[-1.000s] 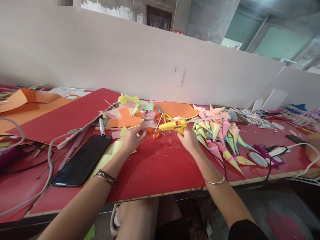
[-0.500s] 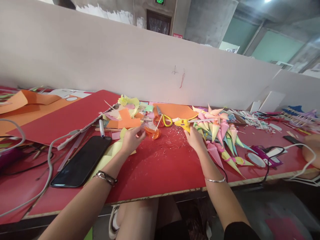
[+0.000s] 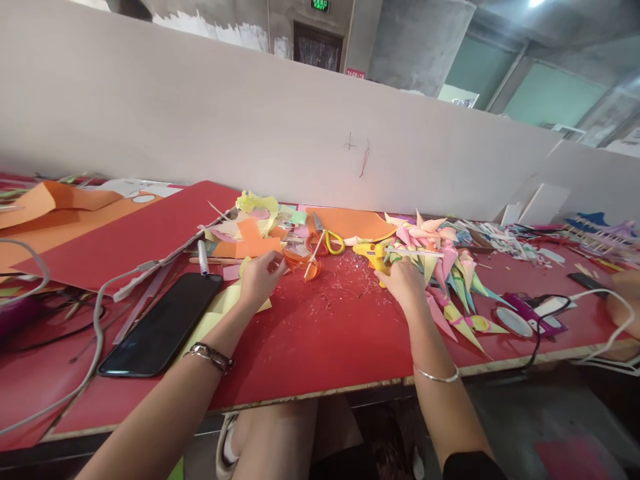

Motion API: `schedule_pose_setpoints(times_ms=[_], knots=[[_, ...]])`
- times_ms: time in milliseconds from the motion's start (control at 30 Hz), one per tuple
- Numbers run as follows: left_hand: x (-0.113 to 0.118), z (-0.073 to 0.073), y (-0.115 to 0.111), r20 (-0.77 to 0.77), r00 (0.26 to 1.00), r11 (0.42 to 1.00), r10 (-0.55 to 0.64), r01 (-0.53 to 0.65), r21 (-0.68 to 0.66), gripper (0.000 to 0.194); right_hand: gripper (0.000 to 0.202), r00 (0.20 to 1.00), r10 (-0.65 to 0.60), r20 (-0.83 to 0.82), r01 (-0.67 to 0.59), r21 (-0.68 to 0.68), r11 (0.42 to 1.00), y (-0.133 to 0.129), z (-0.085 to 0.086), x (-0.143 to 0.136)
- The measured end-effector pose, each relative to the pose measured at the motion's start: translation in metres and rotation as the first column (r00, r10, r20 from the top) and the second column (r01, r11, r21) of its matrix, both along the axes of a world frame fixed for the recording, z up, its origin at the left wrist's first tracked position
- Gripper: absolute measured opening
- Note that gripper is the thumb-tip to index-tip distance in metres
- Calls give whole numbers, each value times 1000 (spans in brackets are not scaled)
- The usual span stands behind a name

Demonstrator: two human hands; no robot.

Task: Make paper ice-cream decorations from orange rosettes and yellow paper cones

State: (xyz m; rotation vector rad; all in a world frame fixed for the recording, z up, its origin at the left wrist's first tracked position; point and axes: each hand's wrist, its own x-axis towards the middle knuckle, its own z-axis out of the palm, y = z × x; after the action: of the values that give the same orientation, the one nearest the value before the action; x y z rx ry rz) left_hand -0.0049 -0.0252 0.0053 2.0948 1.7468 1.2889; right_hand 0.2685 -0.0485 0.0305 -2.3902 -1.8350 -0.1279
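Note:
My left hand is closed, its thumb and fingers pinched round an edge of curled orange paper; a thin pale stick lies across that paper. On the right, a yellow glue gun is near my right hand, whose fingers are bent by its rear end and a white glue stick. Whether those fingers grip the gun or the stick cannot be made out. Scissors with yellow and orange handles lie between the hands, farther back. Pastel paper cones are heaped beside my right hand.
A black phone and a marker lie left of my left hand. White cables cross both sides. A round mirror and a purple box lie at the right. Another person's arm rests at the right edge.
My right hand has shifted right along the glue gun, off its front grip. The gun has moved slightly right and its white stick shows more. The orange paper and pale stick have tilted a little.

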Motion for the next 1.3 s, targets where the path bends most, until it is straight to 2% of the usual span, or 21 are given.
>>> schedule_pose_setpoints(times_ms=[67,100,167,233,300,367,433,500,600,700,967,1033,1100,1200,1300], knots=[[-1,0,1,-2,999,999,52,-52,-1,21,34,1000,-7,-20,6,-78,997,-6,5,-3],[-1,-1,1,-2,998,998,67,-67,-4,21,32,999,27,-22,-29,-101,994,-8,7,-7],[-1,-1,2,-11,997,997,82,-82,-7,21,29,978,204,-51,-209,-110,972,-10,7,-18],[-2,-2,2,-25,996,996,90,-90,-7,22,19,893,433,-122,-438,-13,899,-8,4,-34],[-2,-2,2,-36,995,996,93,-93,-8,22,21,774,630,-59,-625,81,776,-3,-1,-52],[-2,-1,2,-44,994,995,98,-98,-10,22,30,675,733,83,-738,74,671,5,-8,-67],[-2,-1,2,-52,994,995,95,-96,-10,22,32,610,772,177,-789,44,613,14,-16,-77],[-3,-1,2,-63,995,997,78,-78,-6,22,30,604,770,208,-791,36,611,23,-25,-80],[-3,-1,2,-75,996,999,53,-53,-3,22,25,654,733,185,-753,74,654,34,-36,-78],[-2,-2,2,-79,995,998,62,-62,-4,23,21,667,726,169,-744,95,661,40,-43,-76],[-3,-1,2,-64,997,998,45,-47,-32,22,21,651,748,128,-758,145,636,41,-37,-82],[-3,0,2,-69,997,999,32,-34,-36,22,16,642,766,34,-752,224,620,36,-34,-77],[-4,0,2,-79,997,999,3,-7,-44,21,10,614,779,-127,-711,339,616,31,-33,-69],[-4,-2,4,-106,991,996,-79,73,-56,19,9,532,770,-352,-626,449,637,23,-34,-57],[-3,-5,4,-180,966,981,-185,172,-86,19,10,442,746,-498,-554,502,664,18,-37,-49]])
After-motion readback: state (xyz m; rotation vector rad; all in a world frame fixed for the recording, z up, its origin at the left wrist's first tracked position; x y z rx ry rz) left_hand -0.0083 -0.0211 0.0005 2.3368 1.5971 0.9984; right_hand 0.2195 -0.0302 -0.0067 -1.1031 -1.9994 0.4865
